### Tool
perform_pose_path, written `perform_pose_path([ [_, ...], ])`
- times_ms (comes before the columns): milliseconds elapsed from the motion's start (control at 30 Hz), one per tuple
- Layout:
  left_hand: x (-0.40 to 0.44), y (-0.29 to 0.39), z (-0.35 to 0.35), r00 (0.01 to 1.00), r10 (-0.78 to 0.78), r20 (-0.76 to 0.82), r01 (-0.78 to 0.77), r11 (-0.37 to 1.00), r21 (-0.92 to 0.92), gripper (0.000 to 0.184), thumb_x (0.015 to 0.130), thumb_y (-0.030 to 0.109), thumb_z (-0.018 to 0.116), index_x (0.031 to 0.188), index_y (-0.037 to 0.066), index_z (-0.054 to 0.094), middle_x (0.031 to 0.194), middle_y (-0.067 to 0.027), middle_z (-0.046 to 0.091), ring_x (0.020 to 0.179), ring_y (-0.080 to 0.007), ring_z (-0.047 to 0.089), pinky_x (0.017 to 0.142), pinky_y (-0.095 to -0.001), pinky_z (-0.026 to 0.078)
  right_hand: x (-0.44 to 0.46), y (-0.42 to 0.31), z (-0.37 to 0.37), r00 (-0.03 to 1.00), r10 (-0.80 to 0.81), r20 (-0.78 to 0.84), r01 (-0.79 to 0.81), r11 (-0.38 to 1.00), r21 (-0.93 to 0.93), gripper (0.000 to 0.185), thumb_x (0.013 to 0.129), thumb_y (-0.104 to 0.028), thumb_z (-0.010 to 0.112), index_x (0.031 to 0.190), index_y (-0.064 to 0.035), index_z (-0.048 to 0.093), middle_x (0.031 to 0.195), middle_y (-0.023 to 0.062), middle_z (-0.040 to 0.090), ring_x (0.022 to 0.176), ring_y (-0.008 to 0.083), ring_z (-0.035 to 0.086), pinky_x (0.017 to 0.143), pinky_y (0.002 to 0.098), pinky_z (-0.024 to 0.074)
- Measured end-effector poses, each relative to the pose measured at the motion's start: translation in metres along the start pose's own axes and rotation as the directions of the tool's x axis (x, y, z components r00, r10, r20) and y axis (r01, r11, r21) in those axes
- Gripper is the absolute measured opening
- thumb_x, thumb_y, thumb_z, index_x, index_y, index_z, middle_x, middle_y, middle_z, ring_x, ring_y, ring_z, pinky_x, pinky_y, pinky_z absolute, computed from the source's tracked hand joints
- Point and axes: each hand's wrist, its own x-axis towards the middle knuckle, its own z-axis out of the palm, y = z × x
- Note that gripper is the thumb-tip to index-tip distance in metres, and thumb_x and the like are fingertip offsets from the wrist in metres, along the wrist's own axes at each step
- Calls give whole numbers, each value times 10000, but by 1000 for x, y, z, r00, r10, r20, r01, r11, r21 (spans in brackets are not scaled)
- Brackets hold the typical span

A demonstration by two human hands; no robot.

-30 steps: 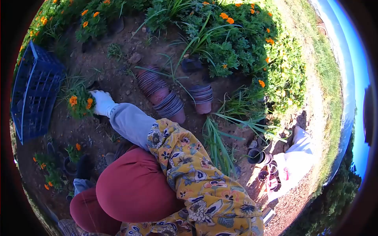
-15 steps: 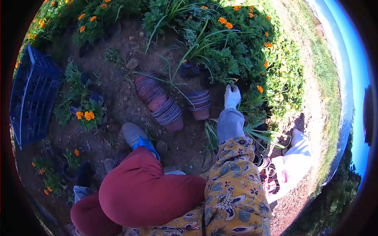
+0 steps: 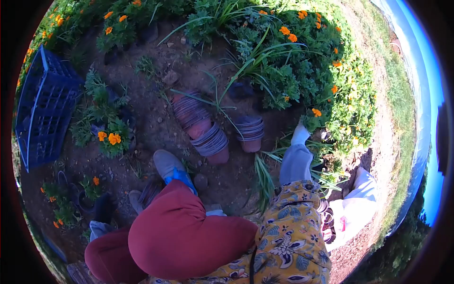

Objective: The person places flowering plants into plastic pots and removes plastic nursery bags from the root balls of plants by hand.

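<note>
My right hand (image 3: 300, 134), in a white glove, reaches from a grey-blue oversleeve to the edge of the marigold plants (image 3: 298, 83). Leaves cover its fingertips, so its grip does not show. An orange marigold flower (image 3: 316, 112) is just above it. Left of the hand, a short stack of pots (image 3: 249, 132) lies on the soil, ringed by many rims. Beyond it lie longer stacked pots (image 3: 191, 113) and another pot stack (image 3: 211, 144). Long strappy leaves (image 3: 263, 182) droop below the hand. My left hand cannot be made out.
A blue plastic crate (image 3: 49, 109) is tilted at the left. Small marigolds (image 3: 113, 138) grow from dark containers near it. My shoe (image 3: 164, 163) and red-trousered knee (image 3: 184, 236) are in front. White cloth (image 3: 354, 213) lies in sunlight at the right, beside dark pots (image 3: 327, 220).
My right hand has drawn slightly back and to the right; its fingertips have gone behind leaves. The whole view has shifted, with the ground appearing further right and lower.
</note>
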Motion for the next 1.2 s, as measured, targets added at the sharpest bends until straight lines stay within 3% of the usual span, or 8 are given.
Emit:
perform_pose_path([
  [133, -15, 14, 15, 995, -97, -23, 96, 995, -22, 142, 847, 255, 579, 841, 114, 560, 676, -13, 510, 604, -155, 500, 555, -286, 409, -28, -56, -38, 998, 56, -20, -30, 760, 649, 322, 890, -186, 570, 1154, -2, 562, 1160, 125, 606, 1092, 281, 552, 960, 376, 406],
  [233, -15, 10, 12, 996, -83, -35, 82, 996, -17, 138, 847, 247, 579, 839, 112, 557, 681, -13, 512, 605, -156, 501, 555, -288, 410, -11, -97, -48, 931, -290, -220, 356, 852, 385, 501, 813, -169, 655, 1248, 10, 483, 1220, 145, 554, 1168, 344, 475, 1000, 387, 377],
  [267, -15, 9, 11, 996, -76, -42, 75, 997, -15, 136, 847, 245, 579, 839, 111, 557, 682, -14, 512, 606, -157, 501, 555, -289, 411, -3, -127, -75, 990, 79, -114, 62, 483, 874, 787, 724, -210, 738, 1372, -15, 335, 1295, 181, 482, 1199, 385, 431, 1016, 393, 365],
  [367, -14, 6, 13, 997, -58, -53, 57, 998, -17, 131, 848, 237, 579, 837, 109, 554, 687, -14, 514, 607, -159, 501, 555, -291, 412, 41, -172, -100, 979, 162, 125, -189, 479, 857, 1020, 601, -306, 822, 1411, -59, 253, 1313, 214, 454, 1167, 376, 477, 966, 430, 405],
  [667, -14, -10, 24, 962, 42, -270, -35, 999, 30, 118, 848, 215, 580, 830, 103, 546, 701, -15, 519, 611, -163, 503, 555, -297, 417, 92, -227, -105, 955, 297, 8, -164, 503, 849, 754, 618, -339, 818, 1231, -41, 496, 1136, 176, 600, 1009, 321, 589, 852, 407, 466],
  [767, -10, -12, 24, 946, 65, -317, -56, 998, 40, 115, 848, 207, 581, 828, 101, 544, 706, -16, 521, 613, -165, 503, 555, -299, 419, 97, -230, -102, 888, 303, 346, -316, -144, 938, 497, 664, -249, 797, 1067, -30, 605, 940, 124, 673, 801, 235, 642, 710, 354, 495],
  [1067, -3, -5, -11, 993, -111, 45, 114, 992, -59, 172, 836, 287, 594, 861, 119, 573, 700, -18, 538, 604, -165, 519, 562, -321, 428, 59, -177, -92, 868, 352, 351, -247, -308, 919, 218, 789, -40, 569, 987, 8, 645, 995, 85, 652, 884, 207, 599, 787, 332, 458],
  [1200, -11, 2, -2, 997, -69, 36, 71, 995, -67, 179, 833, 286, 598, 869, 112, 577, 702, -22, 548, 606, -169, 529, 568, -322, 438, 34, -142, -119, 971, 54, -234, 183, 466, 866, 271, 760, -15, 584, 1025, -14, 640, 1055, 132, 643, 992, 282, 592, 880, 375, 435],
])
